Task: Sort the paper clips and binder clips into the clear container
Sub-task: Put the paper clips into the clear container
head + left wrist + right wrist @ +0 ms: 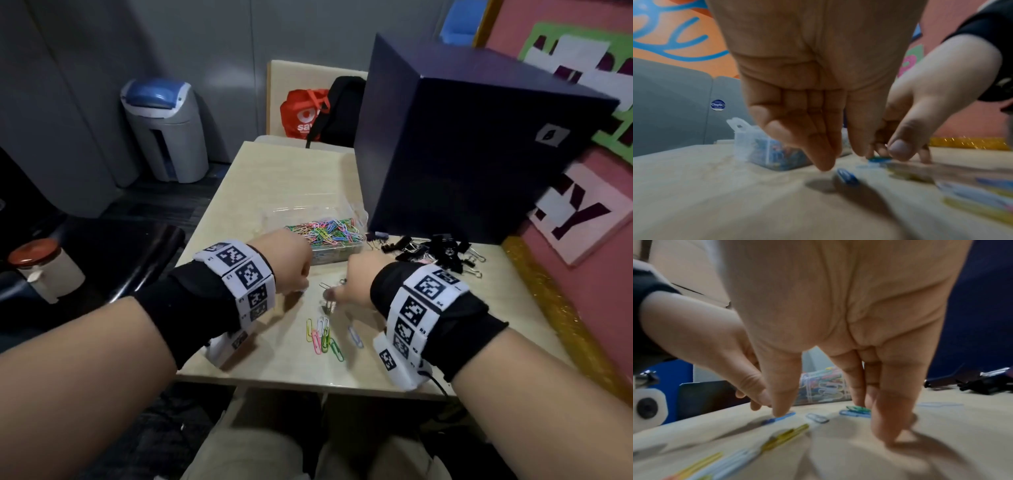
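Progress check, sorting run. The clear container (pixel 325 236) sits on the surface (pixel 260 178) just ahead of my hands, lid open, with one compartment already heaped with coloured paper clips. So the paper-clip half is well advanced, I judge, but not finished.

Left to do, paper clips: a small loose group (pixel 323 334) lies on the surface near the front edge, between my wrists, in pink, yellow, green and white, with one pale blue clip a little to its right. A few more lie under the fingers: the right wrist view shows a blue clip (pixel 854 413) with a green one touching it, and a grey one just beside.

Left to do, binder clips: the black pile (pixel 442 253) lies to the right of the container, at the foot of the dark blue box (pixel 479 144). I can see no binder clip in the container; part of it is hidden by my left hand. That half looks untouched.

Hands: left hand (pixel 291 263) is lowered to the surface with fingers straight and gathered, tips near a blue clip (pixel 846 176); it holds nothing that I can make out. Right hand (pixel 356 281) has its fingers extended downward, tips on the surface among the clips, not closed on any of them.

Frames from both wrists are blurred.
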A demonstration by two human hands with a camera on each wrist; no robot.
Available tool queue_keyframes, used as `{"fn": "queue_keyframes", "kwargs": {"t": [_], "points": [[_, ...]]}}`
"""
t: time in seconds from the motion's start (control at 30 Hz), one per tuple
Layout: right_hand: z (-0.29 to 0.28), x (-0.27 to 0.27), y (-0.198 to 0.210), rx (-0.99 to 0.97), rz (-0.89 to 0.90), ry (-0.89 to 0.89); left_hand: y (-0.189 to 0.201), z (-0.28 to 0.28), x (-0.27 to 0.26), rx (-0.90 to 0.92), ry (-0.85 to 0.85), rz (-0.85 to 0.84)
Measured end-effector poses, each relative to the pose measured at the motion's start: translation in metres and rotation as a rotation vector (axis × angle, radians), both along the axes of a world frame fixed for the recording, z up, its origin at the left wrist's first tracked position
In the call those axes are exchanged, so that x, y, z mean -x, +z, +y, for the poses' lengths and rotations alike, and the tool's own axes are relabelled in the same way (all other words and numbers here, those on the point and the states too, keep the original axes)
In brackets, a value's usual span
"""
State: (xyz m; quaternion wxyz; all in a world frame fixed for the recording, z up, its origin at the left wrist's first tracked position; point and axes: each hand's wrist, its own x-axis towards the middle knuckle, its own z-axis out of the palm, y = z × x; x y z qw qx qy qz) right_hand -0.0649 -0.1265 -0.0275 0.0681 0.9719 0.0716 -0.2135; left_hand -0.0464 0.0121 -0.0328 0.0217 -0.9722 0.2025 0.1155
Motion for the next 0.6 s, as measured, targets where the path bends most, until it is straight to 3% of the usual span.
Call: {"fn": "queue_keyframes", "kwargs": {"t": [0.2, 0.4, 0.6], "points": [[0.018, -0.002, -0.006, 0.081, -0.029, 0.181, -0.010, -0.009, -0.003, -0.131, -0.001, 0.019], [0.011, -0.009, -0.008, 0.063, -0.052, 0.150, -0.006, -0.017, 0.000, -0.239, -0.017, 0.025], [0.011, -0.015, -0.010, 0.196, 0.049, 0.142, -0.004, -0.019, 0.001, -0.297, -0.038, 0.091]]}}
